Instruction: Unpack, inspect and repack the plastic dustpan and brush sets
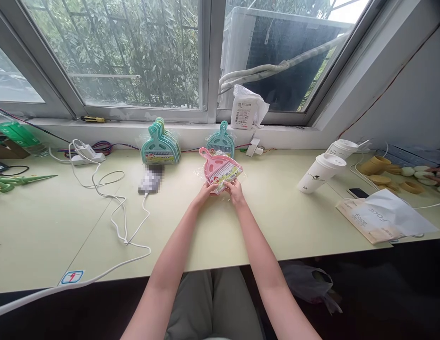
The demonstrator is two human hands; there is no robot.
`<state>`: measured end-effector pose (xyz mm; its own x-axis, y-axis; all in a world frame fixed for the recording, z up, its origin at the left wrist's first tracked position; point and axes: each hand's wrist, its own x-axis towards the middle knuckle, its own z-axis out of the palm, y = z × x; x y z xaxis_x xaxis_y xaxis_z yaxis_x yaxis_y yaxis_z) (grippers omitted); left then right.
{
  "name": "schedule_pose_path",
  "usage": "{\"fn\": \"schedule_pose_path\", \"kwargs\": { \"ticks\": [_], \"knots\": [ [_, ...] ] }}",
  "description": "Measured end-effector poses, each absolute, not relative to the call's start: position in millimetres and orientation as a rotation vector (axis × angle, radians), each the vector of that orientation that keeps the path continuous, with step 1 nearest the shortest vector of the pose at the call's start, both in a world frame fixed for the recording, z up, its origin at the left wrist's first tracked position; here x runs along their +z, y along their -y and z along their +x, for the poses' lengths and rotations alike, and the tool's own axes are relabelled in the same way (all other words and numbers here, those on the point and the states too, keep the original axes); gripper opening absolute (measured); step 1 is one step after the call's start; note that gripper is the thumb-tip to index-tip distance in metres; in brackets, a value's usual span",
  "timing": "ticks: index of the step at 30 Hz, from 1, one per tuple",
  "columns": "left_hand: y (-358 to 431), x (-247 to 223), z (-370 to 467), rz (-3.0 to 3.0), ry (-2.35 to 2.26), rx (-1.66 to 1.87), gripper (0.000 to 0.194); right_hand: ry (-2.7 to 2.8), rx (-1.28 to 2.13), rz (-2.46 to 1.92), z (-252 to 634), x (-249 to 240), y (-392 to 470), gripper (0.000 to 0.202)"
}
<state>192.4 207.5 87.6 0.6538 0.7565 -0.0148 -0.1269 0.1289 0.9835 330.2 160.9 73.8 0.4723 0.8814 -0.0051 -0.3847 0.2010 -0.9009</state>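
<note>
A pink toy dustpan-and-brush set [220, 167] in clear plastic wrap, with a printed label along its lower part, is tilted between my two hands over the table. My left hand [206, 192] grips its lower left edge. On the lower right, the fingers of my right hand [234, 190] close round the wrap and label. Just behind it, a teal dustpan set [220, 137] leans by the window ledge, its lower part hidden by the pink one. Further left, several more teal dustpan sets [158, 144] stand in an overlapping row.
White cables [124, 222] run over the pale table [212, 236] on the left, near a power strip [87, 158] and a blurred-out device [149, 182]. To the right are white cups [321, 174], a phone [358, 193] and paper bags [375, 219]. A screwdriver [95, 119] lies on the ledge.
</note>
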Motion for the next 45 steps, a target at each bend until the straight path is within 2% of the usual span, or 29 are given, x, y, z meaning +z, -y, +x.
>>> {"fn": "schedule_pose_path", "kwargs": {
  "ticks": [12, 26, 34, 45],
  "knots": [
    [-212.1, 87.6, 187.1, 1.285, -0.624, 0.724, 0.051, 0.612, 0.943, -0.925, 332.6, 77.9, -158.8, 0.043],
    [-214.5, 78.0, 193.3, 1.281, -0.604, 0.745, 0.048, 0.636, 0.97, -0.986, 335.6, 73.5, -158.9, 0.041],
    [-209.7, 84.8, 192.7, 1.254, -0.597, 0.736, 0.05, 0.585, 1.006, -1.034, 339.4, 72.5, -161.6, 0.024],
    [-206.4, 89.4, 190.2, 1.272, -0.565, 0.678, 0.051, 0.567, 0.944, -1.05, 337.8, 73.0, -161.7, 0.024]
  ]
}}
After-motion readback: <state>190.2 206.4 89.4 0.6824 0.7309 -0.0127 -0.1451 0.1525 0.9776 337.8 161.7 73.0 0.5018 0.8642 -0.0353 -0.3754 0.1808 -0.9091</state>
